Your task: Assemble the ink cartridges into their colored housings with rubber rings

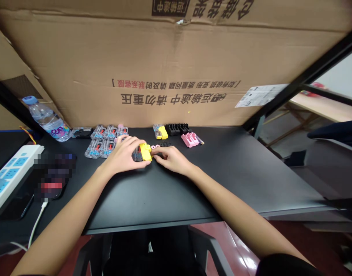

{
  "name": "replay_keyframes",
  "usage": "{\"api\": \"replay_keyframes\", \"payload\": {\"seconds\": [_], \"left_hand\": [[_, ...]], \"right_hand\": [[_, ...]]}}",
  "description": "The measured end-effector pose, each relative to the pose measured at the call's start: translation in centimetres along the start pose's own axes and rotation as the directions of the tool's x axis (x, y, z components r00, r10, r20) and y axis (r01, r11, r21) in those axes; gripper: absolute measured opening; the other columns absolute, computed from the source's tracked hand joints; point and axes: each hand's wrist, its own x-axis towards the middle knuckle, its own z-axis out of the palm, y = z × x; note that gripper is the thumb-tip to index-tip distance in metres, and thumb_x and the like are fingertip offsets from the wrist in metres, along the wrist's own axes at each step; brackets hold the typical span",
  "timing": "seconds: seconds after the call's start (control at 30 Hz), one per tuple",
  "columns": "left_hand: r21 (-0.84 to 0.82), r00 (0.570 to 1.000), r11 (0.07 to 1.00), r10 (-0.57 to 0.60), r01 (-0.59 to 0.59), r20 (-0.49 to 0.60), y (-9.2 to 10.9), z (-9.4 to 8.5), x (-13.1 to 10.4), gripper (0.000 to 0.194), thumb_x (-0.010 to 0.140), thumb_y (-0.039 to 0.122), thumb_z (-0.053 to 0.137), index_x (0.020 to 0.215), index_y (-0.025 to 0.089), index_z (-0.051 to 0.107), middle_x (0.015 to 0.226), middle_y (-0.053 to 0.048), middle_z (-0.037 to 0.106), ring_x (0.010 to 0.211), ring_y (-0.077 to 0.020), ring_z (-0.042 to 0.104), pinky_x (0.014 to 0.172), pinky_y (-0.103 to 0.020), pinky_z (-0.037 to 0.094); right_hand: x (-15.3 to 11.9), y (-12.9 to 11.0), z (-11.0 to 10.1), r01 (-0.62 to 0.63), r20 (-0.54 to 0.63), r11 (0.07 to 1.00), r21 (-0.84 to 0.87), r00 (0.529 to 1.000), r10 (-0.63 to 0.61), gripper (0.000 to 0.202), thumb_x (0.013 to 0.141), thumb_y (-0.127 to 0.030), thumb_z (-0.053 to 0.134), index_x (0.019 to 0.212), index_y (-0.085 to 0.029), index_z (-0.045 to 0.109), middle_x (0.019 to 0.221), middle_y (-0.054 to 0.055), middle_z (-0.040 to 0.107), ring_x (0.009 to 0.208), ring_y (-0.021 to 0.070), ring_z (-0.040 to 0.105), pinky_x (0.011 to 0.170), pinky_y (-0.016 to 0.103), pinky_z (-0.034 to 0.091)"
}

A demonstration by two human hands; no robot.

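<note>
My left hand (125, 155) is closed around a small clear plastic case with a yellow end piece (146, 152), gripping it between thumb and fingers just above the black table. Close to the yellow end is my right hand (171, 159), its thumb and index finger drawn together; anything between those fingertips is too small to make out. Small pink rings (155, 147) and black rings (166, 144) lie just beyond the right fingertips. Behind my left hand are several clear cases with red parts inside (98, 132), partly hidden by the hand.
Toward the back lie another clear case with a yellow end (160, 132), black plastic parts (178, 129) and pink plastic parts (190, 139). A water bottle (49, 120), a power strip (16, 172) and a phone with a cable (56, 174) are left. Cardboard (170, 57) stands behind.
</note>
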Motion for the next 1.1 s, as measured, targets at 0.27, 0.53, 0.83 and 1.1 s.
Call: {"api": "replay_keyframes", "payload": {"seconds": [0.27,0.53,0.83,1.1], "left_hand": [[0.033,0.999,0.999,-0.027,0.028,-0.03,-0.8,0.2,0.0,0.055,0.085,0.053,0.079,0.13,0.025,0.063,0.131,-0.01,0.073,0.123,-0.0314,0.066,0.121,-0.052,0.029],[0.032,1.0,0.999,0.009,-0.009,0.002,-0.6,0.3,0.0,0.053,0.085,0.044,0.078,0.131,0.025,0.061,0.135,-0.009,0.073,0.122,-0.0306,0.067,0.121,-0.052,0.027],[-0.057,0.999,0.998,-0.033,0.033,-0.007,-0.5,0.3,-0.1,0.055,0.082,0.04,0.08,0.132,0.027,0.061,0.136,-0.007,0.074,0.124,-0.0304,0.066,0.123,-0.052,0.026],[-0.479,0.975,0.851,-0.212,0.215,0.061,-0.6,0.2,0.1,0.049,0.092,0.051,0.071,0.134,0.026,0.067,0.132,-0.008,0.075,0.126,-0.0305,0.067,0.112,-0.051,0.047]], "right_hand": [[0.0,0.0,-0.3,0.064,-0.032,0.996,-0.064,0.997,-0.067,0.025,0.103,-0.032,0.065,0.121,-0.024,0.079,0.123,0.011,0.07,0.098,0.0219,0.071,0.086,0.035,0.057],[-0.2,-0.5,-0.3,0.095,0.099,0.989,-0.117,0.992,-0.084,0.018,0.104,-0.028,0.066,0.115,-0.022,0.078,0.12,0.01,0.069,0.114,0.0259,0.07,0.1,0.039,0.055],[0.0,-0.4,-0.5,0.062,0.138,0.995,0.074,0.988,-0.072,0.008,0.097,-0.028,0.071,0.099,-0.021,0.072,0.089,0.002,0.07,0.072,0.0164,0.059,0.073,0.03,0.05],[0.0,-0.9,-1.0,0.104,-0.282,0.983,0.153,0.958,-0.058,0.023,0.101,-0.044,0.069,0.105,-0.024,0.078,0.101,0.008,0.076,0.079,0.0205,0.066,0.072,0.036,0.054]]}}
